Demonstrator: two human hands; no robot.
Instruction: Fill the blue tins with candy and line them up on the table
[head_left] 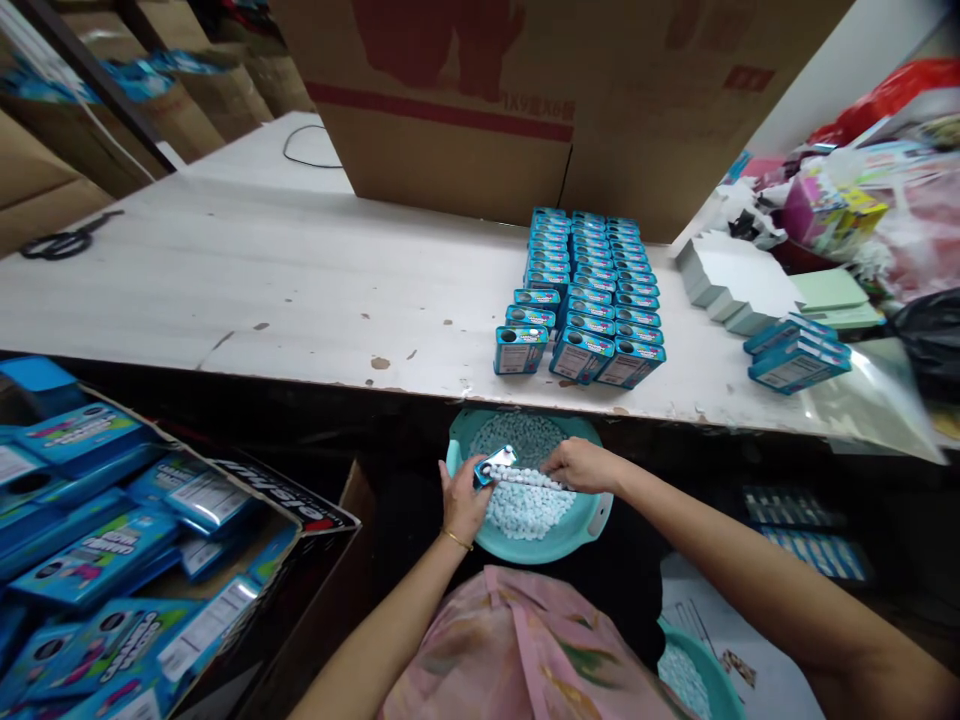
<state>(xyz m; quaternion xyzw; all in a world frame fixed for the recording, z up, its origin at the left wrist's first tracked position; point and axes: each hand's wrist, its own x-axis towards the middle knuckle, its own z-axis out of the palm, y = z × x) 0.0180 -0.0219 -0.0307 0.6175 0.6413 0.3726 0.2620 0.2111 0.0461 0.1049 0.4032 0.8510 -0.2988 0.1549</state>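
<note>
Below the table edge, a teal basin (517, 550) holds many small pale blue-white pieces (529, 515). My left hand (463, 500) is closed on a small blue tin (484, 475) over the basin's left side. A narrow strip (525, 478) carrying a line of the white pieces reaches from the tin toward my right hand (581, 466). The fingers of my right hand are pressed together at the strip's right end, above the pieces; what they pinch is too small to make out.
Rows of blue tins (592, 290) stand on the white table (315, 290), before a large cardboard box (480, 130). Scissors (67, 240) lie at the left. An open carton (330, 540) of blue packs is lower left. White stacks (739, 280) and more tins (799, 355) sit right.
</note>
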